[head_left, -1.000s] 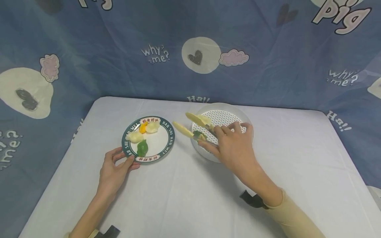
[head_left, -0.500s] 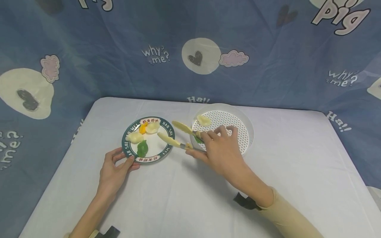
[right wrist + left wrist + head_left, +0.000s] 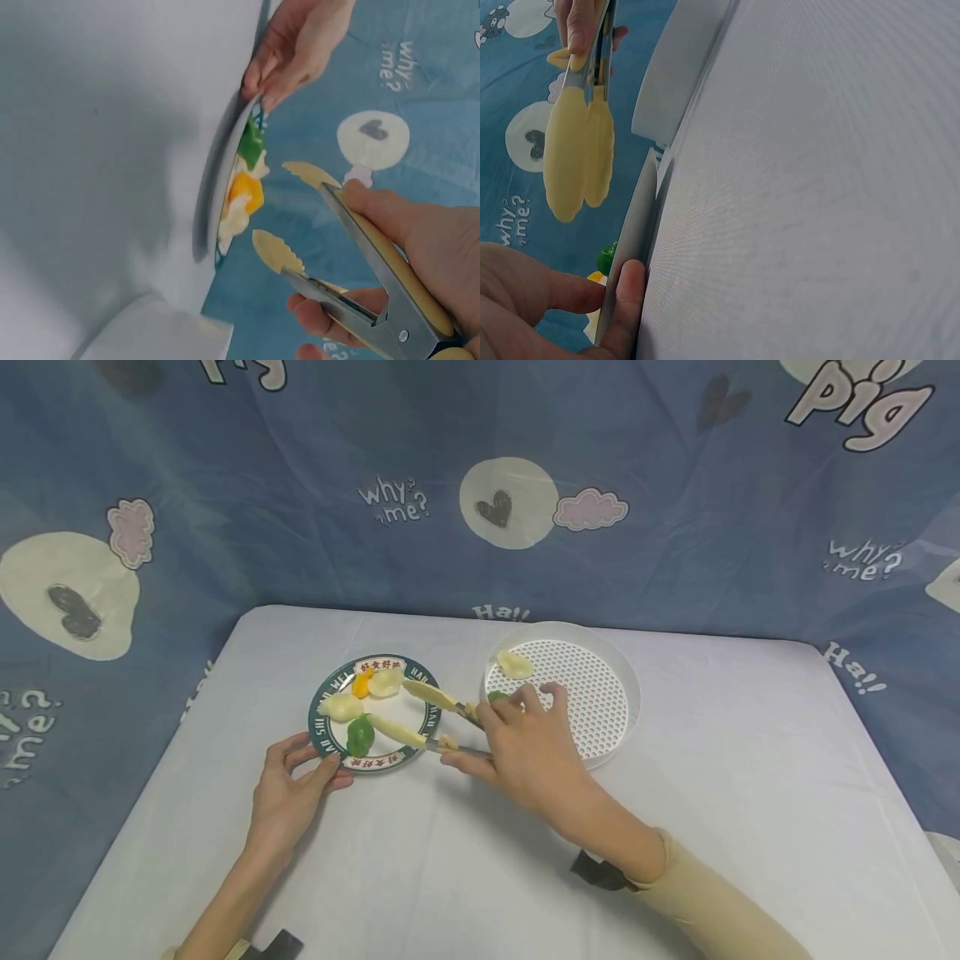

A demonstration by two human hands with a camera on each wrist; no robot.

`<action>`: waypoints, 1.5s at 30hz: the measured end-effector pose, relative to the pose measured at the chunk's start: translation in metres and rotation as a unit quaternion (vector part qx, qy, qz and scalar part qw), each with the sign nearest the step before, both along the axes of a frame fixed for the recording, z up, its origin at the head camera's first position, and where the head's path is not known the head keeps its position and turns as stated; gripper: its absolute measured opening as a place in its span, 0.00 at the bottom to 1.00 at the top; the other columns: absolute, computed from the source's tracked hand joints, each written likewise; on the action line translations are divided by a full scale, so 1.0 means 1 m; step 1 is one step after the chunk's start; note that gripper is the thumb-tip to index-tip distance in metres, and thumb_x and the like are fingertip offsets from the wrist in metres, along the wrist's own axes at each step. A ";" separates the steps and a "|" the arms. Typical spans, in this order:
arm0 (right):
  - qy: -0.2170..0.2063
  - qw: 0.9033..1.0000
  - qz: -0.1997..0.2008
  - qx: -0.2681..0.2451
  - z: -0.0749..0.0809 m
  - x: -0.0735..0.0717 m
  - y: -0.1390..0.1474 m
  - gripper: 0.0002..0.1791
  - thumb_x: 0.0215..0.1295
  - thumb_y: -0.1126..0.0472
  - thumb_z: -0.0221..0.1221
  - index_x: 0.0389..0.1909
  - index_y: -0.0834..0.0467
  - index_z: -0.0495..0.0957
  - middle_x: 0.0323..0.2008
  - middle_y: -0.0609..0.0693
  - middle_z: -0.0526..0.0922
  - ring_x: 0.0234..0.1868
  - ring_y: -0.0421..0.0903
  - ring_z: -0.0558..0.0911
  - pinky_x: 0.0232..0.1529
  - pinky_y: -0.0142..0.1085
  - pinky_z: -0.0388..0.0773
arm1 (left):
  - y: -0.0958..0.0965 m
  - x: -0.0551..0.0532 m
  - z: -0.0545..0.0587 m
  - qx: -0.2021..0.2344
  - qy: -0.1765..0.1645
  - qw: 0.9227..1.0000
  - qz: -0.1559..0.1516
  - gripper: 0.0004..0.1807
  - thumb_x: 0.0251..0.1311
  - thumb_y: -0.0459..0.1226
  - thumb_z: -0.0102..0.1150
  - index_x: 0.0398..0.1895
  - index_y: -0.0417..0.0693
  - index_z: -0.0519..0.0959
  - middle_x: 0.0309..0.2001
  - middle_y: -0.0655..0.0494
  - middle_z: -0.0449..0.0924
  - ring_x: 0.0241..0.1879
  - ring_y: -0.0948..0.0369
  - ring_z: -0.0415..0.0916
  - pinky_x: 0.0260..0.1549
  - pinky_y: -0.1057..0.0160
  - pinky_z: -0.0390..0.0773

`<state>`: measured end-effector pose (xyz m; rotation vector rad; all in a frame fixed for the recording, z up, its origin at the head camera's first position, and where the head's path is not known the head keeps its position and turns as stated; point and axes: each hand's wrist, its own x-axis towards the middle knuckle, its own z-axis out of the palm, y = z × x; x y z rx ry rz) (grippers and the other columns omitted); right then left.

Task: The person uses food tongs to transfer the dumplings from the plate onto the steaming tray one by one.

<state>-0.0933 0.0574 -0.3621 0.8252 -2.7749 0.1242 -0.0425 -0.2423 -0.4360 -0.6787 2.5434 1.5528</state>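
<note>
My left hand (image 3: 288,789) pinches the near left rim of a round white plate (image 3: 386,762) with a green lettered border; in the left wrist view a finger (image 3: 630,281) lies along its underside. On the plate lie a green pepper-like piece (image 3: 360,739), a small orange-yellow piece (image 3: 362,683) and two pale yellow, dumpling-like pieces (image 3: 341,706). My right hand (image 3: 532,756) grips metal tongs (image 3: 375,262) with pale yellow tips. Their arms are spread over the plate's right side, with nothing between the tips.
Right of the plate stands a round white basket (image 3: 600,693) with a perforated bottom. It holds a pale yellow piece (image 3: 515,665) and a green piece (image 3: 497,696), partly hidden by my right hand. Behind the white-covered table (image 3: 712,760) hangs a blue printed cloth (image 3: 675,568).
My right hand has carried the spread tongs left, from over the basket to over the plate. The pale piece in the basket is now uncovered. My left hand stays on the plate's rim.
</note>
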 end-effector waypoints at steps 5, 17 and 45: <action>-0.008 1.000 0.009 0.005 -0.004 0.002 -0.007 0.37 0.69 0.19 0.53 0.42 0.49 0.84 0.39 0.42 0.90 0.52 0.52 0.81 0.65 0.62 0.70 | 0.000 0.000 0.000 0.001 0.000 1.000 -0.003 0.43 0.81 0.41 0.57 0.88 0.41 0.45 0.75 0.35 0.69 0.36 0.71 0.91 0.48 0.84 0.81; -0.017 0.999 0.033 0.031 -0.014 0.006 -0.023 0.36 0.69 0.19 0.52 0.41 0.49 0.83 0.33 0.42 0.86 0.51 0.51 0.81 0.63 0.58 0.73 | 0.001 0.001 0.001 -0.009 0.000 1.000 -0.002 0.43 0.81 0.41 0.57 0.87 0.40 0.45 0.75 0.34 0.69 0.37 0.70 0.92 0.46 0.82 0.82; 0.045 0.997 0.044 0.038 -0.031 0.011 -0.039 0.33 0.72 0.21 0.52 0.42 0.48 0.81 0.34 0.44 0.88 0.47 0.51 0.84 0.63 0.57 0.73 | 0.000 0.000 0.001 0.000 0.008 1.000 -0.002 0.42 0.81 0.40 0.57 0.87 0.39 0.46 0.75 0.35 0.70 0.34 0.75 0.90 0.42 0.87 0.77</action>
